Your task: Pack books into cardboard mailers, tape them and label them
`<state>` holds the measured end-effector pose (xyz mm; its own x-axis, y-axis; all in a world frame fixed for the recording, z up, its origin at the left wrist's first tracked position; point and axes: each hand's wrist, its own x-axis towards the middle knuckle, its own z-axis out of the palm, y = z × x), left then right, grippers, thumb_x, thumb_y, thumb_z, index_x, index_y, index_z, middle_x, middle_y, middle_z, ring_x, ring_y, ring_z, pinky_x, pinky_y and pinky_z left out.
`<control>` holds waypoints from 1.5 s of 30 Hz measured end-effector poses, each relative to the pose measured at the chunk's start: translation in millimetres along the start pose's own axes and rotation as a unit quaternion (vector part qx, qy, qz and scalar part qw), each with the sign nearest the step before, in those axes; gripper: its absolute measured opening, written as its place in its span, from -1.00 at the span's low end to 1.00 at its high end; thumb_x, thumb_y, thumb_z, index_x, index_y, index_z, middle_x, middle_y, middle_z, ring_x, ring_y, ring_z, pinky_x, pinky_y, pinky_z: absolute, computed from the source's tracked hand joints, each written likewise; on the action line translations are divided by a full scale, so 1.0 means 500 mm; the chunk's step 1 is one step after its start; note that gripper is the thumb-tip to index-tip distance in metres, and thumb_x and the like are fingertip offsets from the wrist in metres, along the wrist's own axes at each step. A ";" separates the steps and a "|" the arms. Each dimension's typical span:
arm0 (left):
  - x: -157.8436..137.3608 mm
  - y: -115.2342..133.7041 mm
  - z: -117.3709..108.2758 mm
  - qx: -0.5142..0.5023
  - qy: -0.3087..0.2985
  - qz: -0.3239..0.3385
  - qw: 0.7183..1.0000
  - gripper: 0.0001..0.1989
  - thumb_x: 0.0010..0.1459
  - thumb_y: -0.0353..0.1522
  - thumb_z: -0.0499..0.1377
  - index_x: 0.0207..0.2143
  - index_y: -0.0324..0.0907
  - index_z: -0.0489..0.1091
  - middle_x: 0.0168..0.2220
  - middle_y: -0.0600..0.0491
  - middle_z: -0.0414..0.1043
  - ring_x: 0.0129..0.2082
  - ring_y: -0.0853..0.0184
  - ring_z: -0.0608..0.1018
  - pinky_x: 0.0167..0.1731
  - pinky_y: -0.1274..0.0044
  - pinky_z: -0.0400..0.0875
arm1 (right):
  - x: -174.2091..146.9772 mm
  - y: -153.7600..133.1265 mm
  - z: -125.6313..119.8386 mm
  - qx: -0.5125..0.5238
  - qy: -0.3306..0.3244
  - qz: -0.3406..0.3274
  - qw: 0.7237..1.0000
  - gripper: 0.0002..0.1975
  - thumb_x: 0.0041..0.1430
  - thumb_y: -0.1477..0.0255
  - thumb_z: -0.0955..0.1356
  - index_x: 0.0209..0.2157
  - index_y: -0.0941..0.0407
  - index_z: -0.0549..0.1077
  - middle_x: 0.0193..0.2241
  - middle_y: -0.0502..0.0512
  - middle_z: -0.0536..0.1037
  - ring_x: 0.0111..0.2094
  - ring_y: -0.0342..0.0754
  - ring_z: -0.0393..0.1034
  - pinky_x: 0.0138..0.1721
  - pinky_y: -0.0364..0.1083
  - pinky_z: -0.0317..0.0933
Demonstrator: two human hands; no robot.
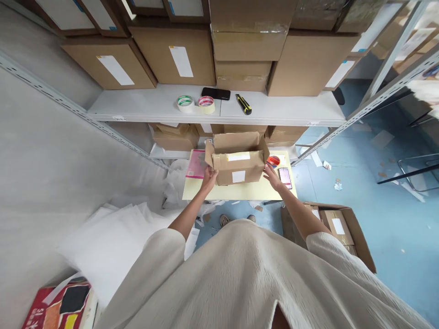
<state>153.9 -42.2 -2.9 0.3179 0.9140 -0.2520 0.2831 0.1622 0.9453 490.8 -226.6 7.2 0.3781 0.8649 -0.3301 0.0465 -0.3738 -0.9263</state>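
A brown cardboard box (248, 170) with its top flaps raised stands on a small pale yellow table (219, 194). White labels are stuck on its front flap and front side. My left hand (208, 178) is closed around the box's lower left corner. At the right corner, my right hand (272, 177) holds the box between thumb and fingers. Just behind that hand lies a roll of red-orange tape (273, 161), and a phone with a lit pink screen (285, 177) is beside my wrist. A pink sheet or folder (196, 164) lies left of the box.
Above the table, a grey shelf (267, 107) carries two tape rolls (185, 103), a black phone (216, 93), a yellow-black utility knife (243, 104) and several cartons (178, 55). White packing foam (116, 246) is heaped at left. An open carton (356, 237) stands on the floor at right.
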 end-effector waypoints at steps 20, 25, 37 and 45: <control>0.010 0.140 0.037 0.356 -0.085 0.210 0.907 -0.55 0.45 -0.21 0.23 0.30 -0.15 0.53 0.30 -0.30 0.54 0.43 -0.23 0.40 0.57 -0.04 -0.03 | 0.006 -0.173 -0.023 -0.292 0.041 -0.215 0.931 -0.65 0.45 0.13 0.33 0.03 -0.04 0.66 0.09 0.27 0.66 0.19 0.32 0.48 0.40 0.30 0.30; 0.005 0.133 0.016 0.353 -0.083 0.187 0.913 -0.70 0.50 -0.14 0.20 0.06 -0.05 0.65 0.10 -0.18 0.60 0.33 -0.13 0.49 0.56 0.00 -0.01 | 0.026 -0.169 -0.035 -0.298 0.044 -0.216 0.929 -0.50 0.54 -0.02 0.21 -0.05 -0.02 0.65 0.04 0.29 0.66 0.14 0.29 0.52 0.36 0.24 0.33; -0.053 0.026 -0.032 0.396 -0.188 0.180 0.880 -0.39 0.07 -0.14 0.54 0.19 0.00 0.66 0.54 -0.20 0.31 0.62 -0.29 0.16 0.59 -0.17 -0.20 | 0.095 -0.156 -0.035 -0.398 -0.077 -0.185 0.895 -0.40 0.38 -0.01 0.45 0.31 -0.04 0.63 0.48 0.22 0.44 0.48 0.41 0.31 0.57 0.36 0.12; -0.072 -0.038 -0.014 0.410 -0.157 0.235 0.867 -0.46 0.19 -0.27 0.53 0.21 -0.05 0.62 0.57 -0.23 0.27 0.67 -0.23 0.04 0.61 -0.20 -0.16 | 0.208 -0.171 -0.031 -0.495 -0.095 -0.135 0.853 0.14 0.26 -0.08 0.50 0.70 -0.04 0.04 0.74 0.17 -0.28 0.69 0.56 -0.29 0.61 0.46 -0.07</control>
<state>130.7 -75.4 -10.2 0.7664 0.6409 -0.0447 0.5635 -0.6372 0.5258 540.6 -109.9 54.7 0.0779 0.9678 -0.2394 0.9016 -0.1709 -0.3975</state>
